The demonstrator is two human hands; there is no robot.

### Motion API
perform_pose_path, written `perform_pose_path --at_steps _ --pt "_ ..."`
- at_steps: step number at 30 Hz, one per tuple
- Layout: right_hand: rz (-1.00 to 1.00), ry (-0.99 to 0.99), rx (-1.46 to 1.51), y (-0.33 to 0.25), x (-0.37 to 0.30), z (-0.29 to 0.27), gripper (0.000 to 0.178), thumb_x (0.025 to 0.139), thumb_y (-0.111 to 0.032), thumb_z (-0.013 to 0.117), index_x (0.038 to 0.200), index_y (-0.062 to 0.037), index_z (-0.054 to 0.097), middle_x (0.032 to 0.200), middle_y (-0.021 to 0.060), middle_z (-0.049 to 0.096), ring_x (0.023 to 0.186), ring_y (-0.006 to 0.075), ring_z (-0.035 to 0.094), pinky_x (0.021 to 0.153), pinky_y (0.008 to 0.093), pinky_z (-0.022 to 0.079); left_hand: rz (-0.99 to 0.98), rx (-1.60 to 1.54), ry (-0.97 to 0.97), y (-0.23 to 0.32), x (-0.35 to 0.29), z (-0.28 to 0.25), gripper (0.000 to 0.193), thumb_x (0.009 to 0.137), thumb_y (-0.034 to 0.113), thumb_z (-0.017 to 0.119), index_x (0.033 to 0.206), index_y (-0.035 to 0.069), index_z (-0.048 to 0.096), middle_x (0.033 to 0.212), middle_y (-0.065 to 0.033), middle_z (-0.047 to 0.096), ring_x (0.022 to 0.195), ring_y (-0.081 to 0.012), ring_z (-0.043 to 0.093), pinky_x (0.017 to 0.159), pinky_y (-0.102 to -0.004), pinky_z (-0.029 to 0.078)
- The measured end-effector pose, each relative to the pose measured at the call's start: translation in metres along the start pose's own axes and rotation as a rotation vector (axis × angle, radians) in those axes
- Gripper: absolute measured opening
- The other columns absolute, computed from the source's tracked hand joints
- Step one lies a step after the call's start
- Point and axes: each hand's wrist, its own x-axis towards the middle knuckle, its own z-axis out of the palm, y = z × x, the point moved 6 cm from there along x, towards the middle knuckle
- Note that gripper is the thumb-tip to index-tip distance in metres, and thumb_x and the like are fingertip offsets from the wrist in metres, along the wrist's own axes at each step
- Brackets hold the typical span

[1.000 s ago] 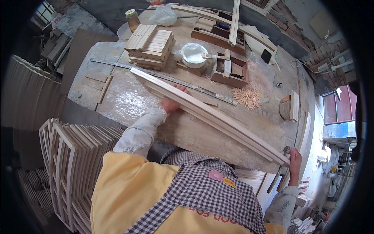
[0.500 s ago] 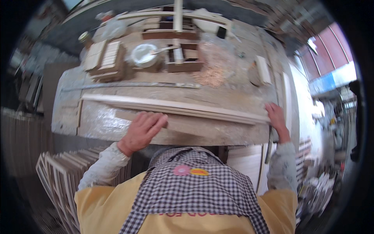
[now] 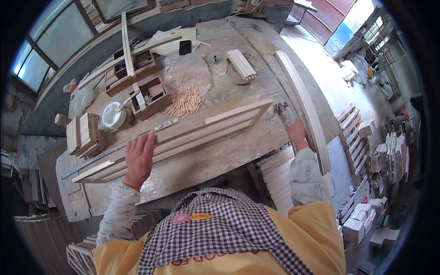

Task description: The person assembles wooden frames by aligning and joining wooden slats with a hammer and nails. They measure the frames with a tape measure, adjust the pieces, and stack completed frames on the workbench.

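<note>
A long, narrow wooden frame point(image 3: 201, 129) with several parallel rails lies slantwise across the workbench, its left end closest to the bench's left side. My left hand point(image 3: 139, 160) grips its upper rail left of the middle, fingers over the wood. Just beyond the frame's right end, my right hand point(image 3: 297, 134) is closed around the handle of what looks like a hammer point(image 3: 280, 108). The dark head points away from me, and my fingers hide most of the handle.
Wooden dowels point(image 3: 187, 101) lie piled by a clear plastic bag. Left of them are a divided wooden box point(image 3: 151, 101), a white tub point(image 3: 113, 115) and stacked wood blocks point(image 3: 85, 135). Long wood strips point(image 3: 305, 110) run along the right. A phone point(image 3: 185, 47) lies at the back.
My view has swung to the right. The frame's rails have spread apart in view, its far rail now raised. My left hand has moved onto the rail, and a hammer head now shows by my right hand.
</note>
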Motion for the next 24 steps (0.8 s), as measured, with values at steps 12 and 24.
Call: perform_pose_path --at_steps 12,24 --pt "0.151 -0.202 0.199 0.076 -0.051 0.043 0.055 0.086 -0.036 0.075 0.12 0.0029 0.054 0.115 0.0307 0.065 0.111 0.0474 0.063 0.094 0.054 0.049 0.031 -0.293 -0.15 0.129 0.128 0.064 0.025 0.095 0.023 0.063 0.112 0.006 0.059 0.093 -0.011 0.061 0.087 -0.0311 0.063 0.071 -0.044 0.05" --pt "0.132 -0.302 1.123 -0.02 -0.092 -0.053 0.029 0.103 -0.031 0.06 0.102 -0.0015 0.058 0.065 0.0044 0.059 0.056 0.0105 0.058 0.051 0.0297 0.048 0.0 -0.378 -0.16 0.144 0.154 0.093 0.026 0.094 0.024 0.065 0.112 0.007 0.058 0.097 -0.0144 0.062 0.079 -0.0374 0.065 0.064 -0.0477 0.053"
